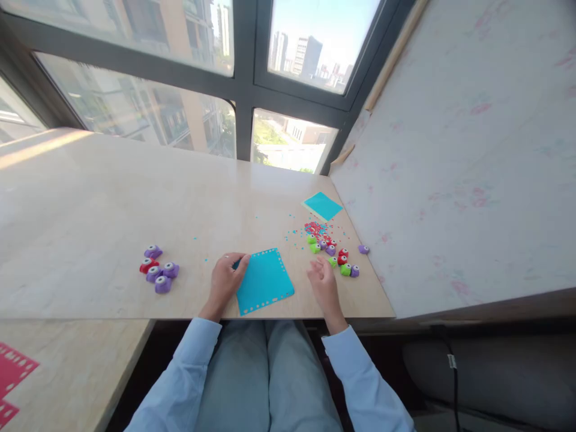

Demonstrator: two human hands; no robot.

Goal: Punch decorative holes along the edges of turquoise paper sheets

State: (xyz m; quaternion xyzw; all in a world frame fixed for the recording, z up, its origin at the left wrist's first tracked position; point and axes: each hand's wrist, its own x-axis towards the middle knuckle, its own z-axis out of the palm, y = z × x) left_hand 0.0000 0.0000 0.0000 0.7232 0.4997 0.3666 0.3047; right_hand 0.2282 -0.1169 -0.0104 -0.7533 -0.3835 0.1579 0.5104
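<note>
A blue square sheet of paper (265, 282) lies near the table's front edge, with small holes punched along its top, right and bottom edges. My left hand (227, 279) grips its left side, thumb on top and fingers partly hidden. To the right of the sheet, my right hand (324, 287) hovers with loosely bent fingers, and nothing shows between them. Just past those fingertips is a green craft punch (333, 261). Red, green and purple craft punches are grouped around it, among them a red punch (342, 260) and a purple punch (354, 271).
Red and blue paper confetti (316, 228) is scattered behind the punches. A stack of blue paper (322, 206) lies farther back by the wall. Several purple punches (162, 284) and a red punch (148, 265) sit at left. Punched red paper (13, 369) lies lower left.
</note>
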